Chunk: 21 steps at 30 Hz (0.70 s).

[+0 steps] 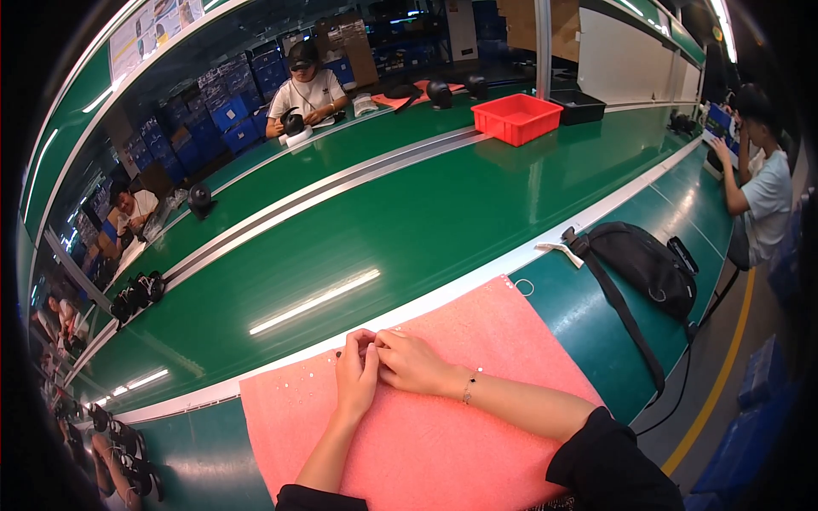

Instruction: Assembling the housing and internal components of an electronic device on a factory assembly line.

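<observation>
Over the far part of a pink foam sheet, my two hands meet with their fingertips together. My left hand has its fingers bent inward and the thumb pressed toward the right hand. Curled fingers of my right hand touch the left fingertips from the right side. What they hold between them, if anything, is hidden. Next to the left fingers shows a tiny dark spot. Small pale bits lie scattered on the foam around both hands.
A black waist bag with a strap lies right of the foam. Beyond the green conveyor belt a co-worker handles a black rounded part. A red bin and a black bin stand at the far right. Another person sits rightward.
</observation>
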Available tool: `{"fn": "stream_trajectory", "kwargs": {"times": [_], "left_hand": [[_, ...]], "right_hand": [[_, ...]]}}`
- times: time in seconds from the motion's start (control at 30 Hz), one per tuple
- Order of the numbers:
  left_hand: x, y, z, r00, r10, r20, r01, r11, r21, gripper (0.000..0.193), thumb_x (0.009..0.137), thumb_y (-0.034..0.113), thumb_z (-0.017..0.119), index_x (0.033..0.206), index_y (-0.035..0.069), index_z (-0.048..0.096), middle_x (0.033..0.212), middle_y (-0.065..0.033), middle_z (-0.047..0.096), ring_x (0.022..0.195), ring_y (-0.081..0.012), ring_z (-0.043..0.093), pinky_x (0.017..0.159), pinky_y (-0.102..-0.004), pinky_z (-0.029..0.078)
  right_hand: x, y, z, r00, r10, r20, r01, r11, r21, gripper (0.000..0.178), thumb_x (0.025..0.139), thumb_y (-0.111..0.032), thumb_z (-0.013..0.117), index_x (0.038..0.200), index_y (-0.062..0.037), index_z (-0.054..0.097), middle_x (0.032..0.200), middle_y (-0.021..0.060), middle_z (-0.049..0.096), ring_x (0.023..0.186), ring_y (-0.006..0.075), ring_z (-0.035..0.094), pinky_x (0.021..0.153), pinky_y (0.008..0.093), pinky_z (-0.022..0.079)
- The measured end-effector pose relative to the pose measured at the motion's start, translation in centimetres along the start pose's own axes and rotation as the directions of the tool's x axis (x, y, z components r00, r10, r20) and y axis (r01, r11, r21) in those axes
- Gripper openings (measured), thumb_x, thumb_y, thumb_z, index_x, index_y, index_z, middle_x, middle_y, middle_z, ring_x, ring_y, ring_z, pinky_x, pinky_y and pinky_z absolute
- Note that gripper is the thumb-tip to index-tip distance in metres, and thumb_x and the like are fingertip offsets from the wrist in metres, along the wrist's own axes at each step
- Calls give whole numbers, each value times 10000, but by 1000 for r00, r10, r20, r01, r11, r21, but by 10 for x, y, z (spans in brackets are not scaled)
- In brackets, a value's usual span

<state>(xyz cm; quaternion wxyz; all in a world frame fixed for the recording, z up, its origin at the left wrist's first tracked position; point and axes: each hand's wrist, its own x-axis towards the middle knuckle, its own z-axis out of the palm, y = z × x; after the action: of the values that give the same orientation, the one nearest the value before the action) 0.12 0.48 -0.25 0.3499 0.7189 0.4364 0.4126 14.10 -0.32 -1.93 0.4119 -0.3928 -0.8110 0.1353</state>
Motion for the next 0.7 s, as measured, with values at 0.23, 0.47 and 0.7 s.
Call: {"fn": "stream_trajectory", "kwargs": {"times": [0.23,0.47,0.7], "left_hand": [[1,2,1,1000,11,-6,-11,1000,25,198,900,110,452,1059,-6,477,955,-157,604,878,-241,606,787,-330,468],[0,3,0,1000,8,-8,-8,1000,24,201,901,116,453,1059,-5,479,950,-156,607,882,-245,608,788,-332,469],[0,1,0,1000,1,-6,-1,1000,29,199,904,117,449,1062,-1,476,964,-156,604,889,-244,607,793,-333,468]], "right_hand": [[0,1,-1,1000,-21,-14,21,1000,-12,169,710,-80,610,849,16,598,902,126,519,864,299,538,761,401,458],[1,-1,-1,1000,-22,-16,22,1000,-10,169,711,-79,613,851,13,597,902,125,521,857,299,539,754,401,458],[1,-1,-1,1000,-18,-13,18,1000,-12,157,711,-76,609,840,12,593,903,123,523,853,297,540,743,402,458]]}}
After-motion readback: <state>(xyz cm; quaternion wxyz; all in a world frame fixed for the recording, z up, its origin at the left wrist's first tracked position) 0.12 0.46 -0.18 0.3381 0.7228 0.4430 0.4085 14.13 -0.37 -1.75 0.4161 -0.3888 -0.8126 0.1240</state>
